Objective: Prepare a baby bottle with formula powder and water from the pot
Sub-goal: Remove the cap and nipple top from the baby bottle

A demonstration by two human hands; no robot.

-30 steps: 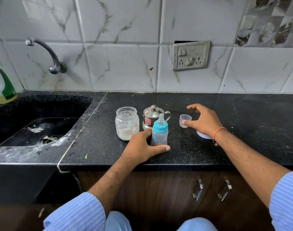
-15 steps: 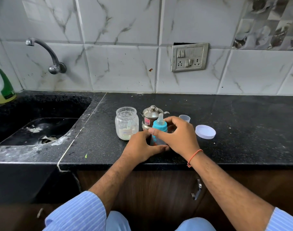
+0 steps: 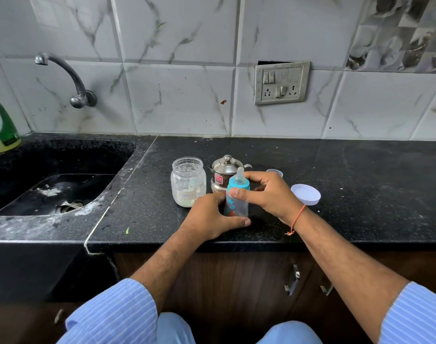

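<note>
The baby bottle [image 3: 236,202] stands on the table [image 3: 361,184], base clasped by the left hand [image 3: 212,217], collar pinched in the right hand [image 3: 266,192]'s grip; careless twisting could topple the steel pot [image 3: 223,176] just behind.

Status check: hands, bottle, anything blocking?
Left hand grips baby bottle base; right hand at its teal collar. Bottle upright, nipple on. Open powder jar, steel pot close behind.
</note>
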